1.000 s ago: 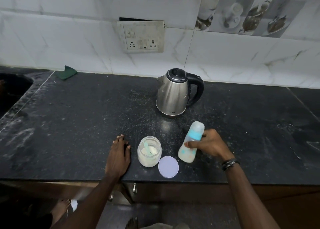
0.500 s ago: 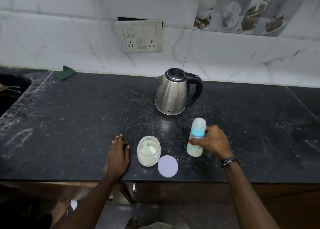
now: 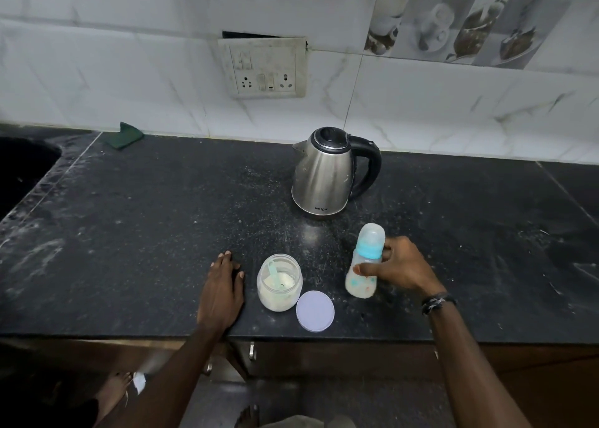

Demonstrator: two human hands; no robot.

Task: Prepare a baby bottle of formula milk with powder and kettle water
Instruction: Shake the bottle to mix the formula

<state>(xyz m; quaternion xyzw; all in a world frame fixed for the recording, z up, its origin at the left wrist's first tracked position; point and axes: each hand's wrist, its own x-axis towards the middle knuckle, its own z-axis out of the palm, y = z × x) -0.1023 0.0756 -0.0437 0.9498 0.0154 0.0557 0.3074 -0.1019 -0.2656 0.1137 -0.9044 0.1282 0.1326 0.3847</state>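
My right hand [image 3: 400, 265] grips a baby bottle [image 3: 364, 262] with a blue collar and a clear cap; milky liquid fills its lower part, and it leans slightly, its base low over the black counter [image 3: 146, 233]. To its left stands an open jar of formula powder [image 3: 279, 283] with a pale green scoop inside. The jar's lilac lid [image 3: 315, 311] lies flat beside it near the front edge. A steel kettle [image 3: 324, 171] with a black handle stands behind, lid shut. My left hand [image 3: 222, 289] rests palm down on the counter left of the jar.
A green cloth [image 3: 125, 135] lies at the back left by the tiled wall. A dark sink [image 3: 22, 165] opens at the far left. A socket plate [image 3: 264, 67] is on the wall above the kettle. Cabinet fronts run below the counter edge.
The bottle went from strongly tilted to nearly upright in my right hand, then leans a little again. My left hand, the jar, lid and kettle have not moved.
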